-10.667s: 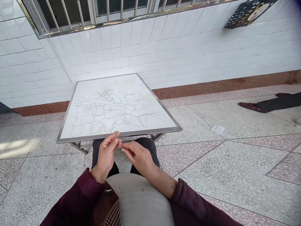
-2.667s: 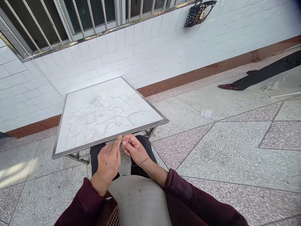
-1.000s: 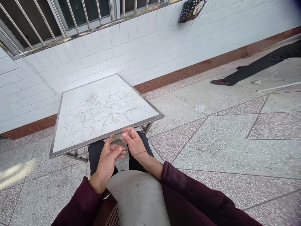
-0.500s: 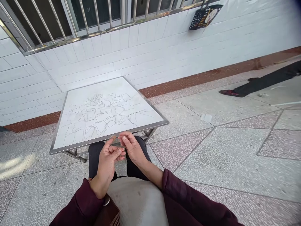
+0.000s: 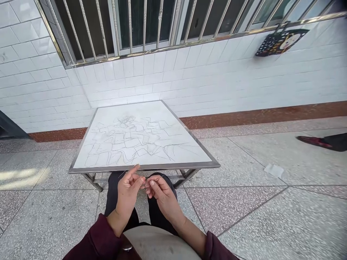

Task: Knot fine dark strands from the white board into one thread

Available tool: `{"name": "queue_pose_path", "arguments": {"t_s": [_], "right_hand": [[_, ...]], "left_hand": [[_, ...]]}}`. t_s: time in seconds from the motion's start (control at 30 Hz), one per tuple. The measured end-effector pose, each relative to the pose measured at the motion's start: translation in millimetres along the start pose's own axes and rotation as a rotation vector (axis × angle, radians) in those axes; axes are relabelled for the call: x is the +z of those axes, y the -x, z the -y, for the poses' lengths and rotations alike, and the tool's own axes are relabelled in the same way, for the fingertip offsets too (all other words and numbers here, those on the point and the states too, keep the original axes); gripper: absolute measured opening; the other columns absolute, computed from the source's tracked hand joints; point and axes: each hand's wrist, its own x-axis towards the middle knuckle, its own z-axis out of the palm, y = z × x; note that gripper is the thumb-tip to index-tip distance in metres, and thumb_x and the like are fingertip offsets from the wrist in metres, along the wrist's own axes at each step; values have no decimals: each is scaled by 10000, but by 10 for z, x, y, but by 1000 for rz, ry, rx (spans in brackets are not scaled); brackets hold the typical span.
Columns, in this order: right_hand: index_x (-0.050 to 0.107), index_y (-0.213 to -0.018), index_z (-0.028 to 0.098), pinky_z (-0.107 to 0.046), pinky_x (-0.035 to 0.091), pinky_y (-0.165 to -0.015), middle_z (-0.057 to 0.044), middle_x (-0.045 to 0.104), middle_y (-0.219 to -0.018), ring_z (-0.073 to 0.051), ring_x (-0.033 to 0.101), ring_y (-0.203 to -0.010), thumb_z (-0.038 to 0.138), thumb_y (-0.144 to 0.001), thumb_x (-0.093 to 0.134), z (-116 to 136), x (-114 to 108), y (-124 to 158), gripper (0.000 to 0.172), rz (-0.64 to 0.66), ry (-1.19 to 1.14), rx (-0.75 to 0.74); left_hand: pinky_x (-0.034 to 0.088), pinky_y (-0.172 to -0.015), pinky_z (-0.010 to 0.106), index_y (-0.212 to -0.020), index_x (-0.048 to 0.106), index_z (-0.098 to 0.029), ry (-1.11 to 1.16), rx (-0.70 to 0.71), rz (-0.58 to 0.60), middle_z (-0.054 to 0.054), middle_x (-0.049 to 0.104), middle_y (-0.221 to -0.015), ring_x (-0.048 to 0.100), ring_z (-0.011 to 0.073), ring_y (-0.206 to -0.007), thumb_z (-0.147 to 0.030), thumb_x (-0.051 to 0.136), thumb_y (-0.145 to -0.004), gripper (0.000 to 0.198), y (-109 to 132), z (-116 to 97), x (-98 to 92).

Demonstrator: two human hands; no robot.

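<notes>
My left hand [image 5: 128, 189] is closed in a pinch, thumb against a fingertip, with the index finger stretched toward the table edge. A very thin dark strand, like fine wire or thread, shows faintly at its fingers. My right hand [image 5: 163, 195] pinches too, its fingertips meeting those of the left; the strand is barely visible between them. Both hands are above my knees, just in front of a white-topped table [image 5: 195, 159] with a metal rim. Many bent, thin dark strands [image 5: 130, 141] lie across its top, with a tangled clump [image 5: 127, 120] toward the back.
Behind the table stands a white tiled wall [image 5: 217, 79] with a barred window [image 5: 143, 25]. A patterned bag [image 5: 282, 42] hangs from the bars. On the speckled floor lies a white scrap [image 5: 273, 170]. Another person's shoe [image 5: 314, 142] is at the right.
My view has turned, so the table and bag appear farther right and lower. My fingertips, slightly apart before, now meet; the right hand has lowered beside the left.
</notes>
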Motion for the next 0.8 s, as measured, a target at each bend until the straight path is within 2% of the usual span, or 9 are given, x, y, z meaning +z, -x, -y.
{"name": "queue_pose_path", "arguments": {"t_s": [0.13,0.27,0.4,0.8], "right_hand": [[623,-932,238,-231,444,-531,11,654,-753,-117,584,-612,432,-821,731,-37,-12,41,248,-7,-113,120],[631,-913,225,-224,441,-519,-2,685,-758,-118,604,-602,466,-822,719,-105,4,66,272,-6,-129,176],[660,-891,213,-230,442,-509,-16,695,-758,-127,611,-599,514,-826,695,-142,-3,70,310,-14,-123,201],[716,-893,216,-254,434,-530,-38,698,-800,-142,590,-630,478,-774,757,-106,-128,103,291,-94,-109,193]], "left_hand": [[535,-643,254,-1239,650,-169,-96,-45,48,-7,652,-727,592,111,-633,-382,706,-812,480,34,76,-102],[518,-583,238,-1246,651,-184,-155,-87,43,-29,601,-674,571,100,-567,-416,681,-826,481,64,121,-183],[481,-541,222,-1235,662,-184,-165,-78,37,-49,547,-605,537,94,-528,-418,677,-826,471,77,133,-223],[451,-495,226,-1194,685,-175,-159,-32,18,-36,561,-606,503,95,-492,-420,709,-774,486,72,181,-213]]}}
